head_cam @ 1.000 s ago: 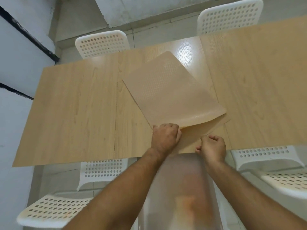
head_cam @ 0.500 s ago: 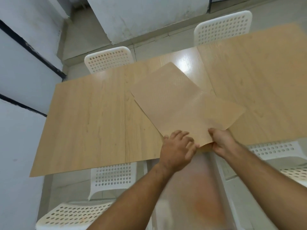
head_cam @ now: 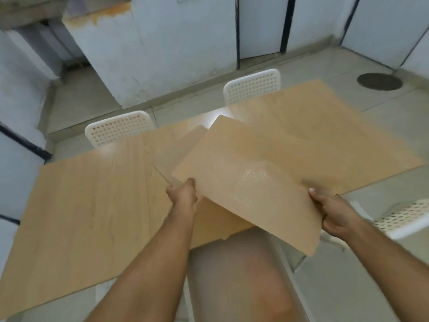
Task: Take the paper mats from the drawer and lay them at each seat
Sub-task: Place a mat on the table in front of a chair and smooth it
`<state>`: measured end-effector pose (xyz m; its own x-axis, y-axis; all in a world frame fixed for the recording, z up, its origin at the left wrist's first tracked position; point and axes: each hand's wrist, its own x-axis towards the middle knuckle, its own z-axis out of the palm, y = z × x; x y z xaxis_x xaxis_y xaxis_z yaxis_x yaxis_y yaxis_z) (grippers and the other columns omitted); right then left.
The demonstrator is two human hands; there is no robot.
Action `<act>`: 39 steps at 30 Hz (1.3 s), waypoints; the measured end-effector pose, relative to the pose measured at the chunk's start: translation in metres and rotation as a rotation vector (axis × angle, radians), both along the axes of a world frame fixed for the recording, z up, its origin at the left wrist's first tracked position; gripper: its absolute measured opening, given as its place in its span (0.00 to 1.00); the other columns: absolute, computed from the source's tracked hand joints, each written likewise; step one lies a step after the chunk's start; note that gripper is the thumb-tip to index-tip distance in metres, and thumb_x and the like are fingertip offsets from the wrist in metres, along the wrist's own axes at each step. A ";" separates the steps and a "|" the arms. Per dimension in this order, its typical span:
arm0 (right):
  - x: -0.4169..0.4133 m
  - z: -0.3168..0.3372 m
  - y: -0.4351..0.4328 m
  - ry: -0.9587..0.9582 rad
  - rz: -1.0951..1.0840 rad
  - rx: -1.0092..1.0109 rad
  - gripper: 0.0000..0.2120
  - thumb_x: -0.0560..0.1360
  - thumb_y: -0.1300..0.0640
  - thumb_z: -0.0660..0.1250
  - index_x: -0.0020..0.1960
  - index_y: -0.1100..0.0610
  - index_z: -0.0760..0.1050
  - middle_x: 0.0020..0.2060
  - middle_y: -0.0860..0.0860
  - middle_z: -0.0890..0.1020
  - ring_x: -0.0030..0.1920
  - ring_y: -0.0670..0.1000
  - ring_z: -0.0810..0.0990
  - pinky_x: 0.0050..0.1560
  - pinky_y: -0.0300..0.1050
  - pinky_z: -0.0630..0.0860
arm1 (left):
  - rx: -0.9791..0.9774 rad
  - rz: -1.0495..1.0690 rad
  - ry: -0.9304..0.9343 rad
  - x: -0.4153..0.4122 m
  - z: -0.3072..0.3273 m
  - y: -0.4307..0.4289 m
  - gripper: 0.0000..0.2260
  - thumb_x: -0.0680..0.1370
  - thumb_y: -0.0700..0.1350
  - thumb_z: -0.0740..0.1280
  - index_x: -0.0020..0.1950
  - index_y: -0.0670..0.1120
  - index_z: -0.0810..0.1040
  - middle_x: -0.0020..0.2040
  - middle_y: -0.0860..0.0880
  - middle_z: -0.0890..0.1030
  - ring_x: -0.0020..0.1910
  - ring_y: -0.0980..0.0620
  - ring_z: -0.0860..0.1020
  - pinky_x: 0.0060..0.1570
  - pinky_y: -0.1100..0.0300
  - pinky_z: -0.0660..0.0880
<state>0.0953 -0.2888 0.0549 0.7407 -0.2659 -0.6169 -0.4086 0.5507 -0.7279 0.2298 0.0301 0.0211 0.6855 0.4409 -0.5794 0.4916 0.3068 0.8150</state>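
Note:
Two tan paper mats with a dotted texture are over the middle of the wooden table [head_cam: 88,205]. My right hand [head_cam: 334,211] grips the near right edge of the upper mat [head_cam: 243,182], which is lifted and tilted above the table. My left hand [head_cam: 183,191] pinches the near left corner of the lower mat [head_cam: 178,147], which is mostly hidden under the upper one. Whether the lower mat lies flat on the table is unclear.
Two white perforated chairs [head_cam: 120,129] [head_cam: 253,86] stand at the table's far side. Another white chair [head_cam: 404,216] is at the near right. A round floor cover [head_cam: 379,81] lies at the far right. Pale walls and dark-framed panels stand behind.
The two mats have been pulled apart: my right hand lifted the upper mat up and to the right, while my left hand closed on the lower mat. The view tilted upward.

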 end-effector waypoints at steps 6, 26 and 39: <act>-0.035 0.013 -0.065 -0.009 0.112 -0.006 0.14 0.78 0.60 0.65 0.62 0.55 0.80 0.53 0.52 0.86 0.47 0.49 0.86 0.43 0.43 0.83 | 0.149 -0.331 0.043 0.016 0.032 0.010 0.21 0.70 0.43 0.78 0.61 0.51 0.80 0.53 0.47 0.84 0.47 0.48 0.82 0.47 0.52 0.78; -0.025 0.023 -0.286 -0.008 0.277 -0.550 0.12 0.75 0.58 0.73 0.58 0.60 0.80 0.51 0.56 0.85 0.45 0.54 0.83 0.48 0.48 0.78 | 0.457 -0.427 -0.153 -0.077 0.061 -0.232 0.06 0.77 0.41 0.73 0.43 0.45 0.77 0.38 0.47 0.80 0.33 0.51 0.77 0.39 0.56 0.77; 0.064 0.039 -0.380 0.117 0.142 -1.038 0.26 0.75 0.55 0.72 0.70 0.51 0.70 0.62 0.55 0.80 0.59 0.61 0.78 0.58 0.53 0.75 | 0.442 -0.415 -0.109 -0.016 0.007 -0.349 0.18 0.78 0.50 0.70 0.65 0.43 0.76 0.58 0.46 0.81 0.54 0.44 0.81 0.56 0.45 0.80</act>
